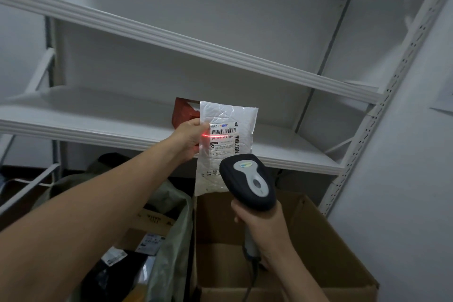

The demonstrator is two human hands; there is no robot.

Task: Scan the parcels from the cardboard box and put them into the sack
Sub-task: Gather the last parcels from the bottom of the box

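Left hand [190, 138] pinches the left edge of a white parcel [228, 147], holding it upright above the far rim of the cardboard box [331, 240]; right hand [261, 225] is wrapped round the handle of a dark scanner [247, 185] over the box, its head aimed at the parcel; a red scan line [208, 135] crosses the parcel's label; just left of the box stands the sack [174, 233], open, with other packages [149, 243] inside; beyond the box a white shelf [73, 125] carries a red-brown carton [183, 113].

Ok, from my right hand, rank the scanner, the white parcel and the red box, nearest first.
1. Barcode scanner: gripped in the right hand.
2. White parcel: up and left, held by the left hand.
3. Red box: on the shelf, behind the parcel.
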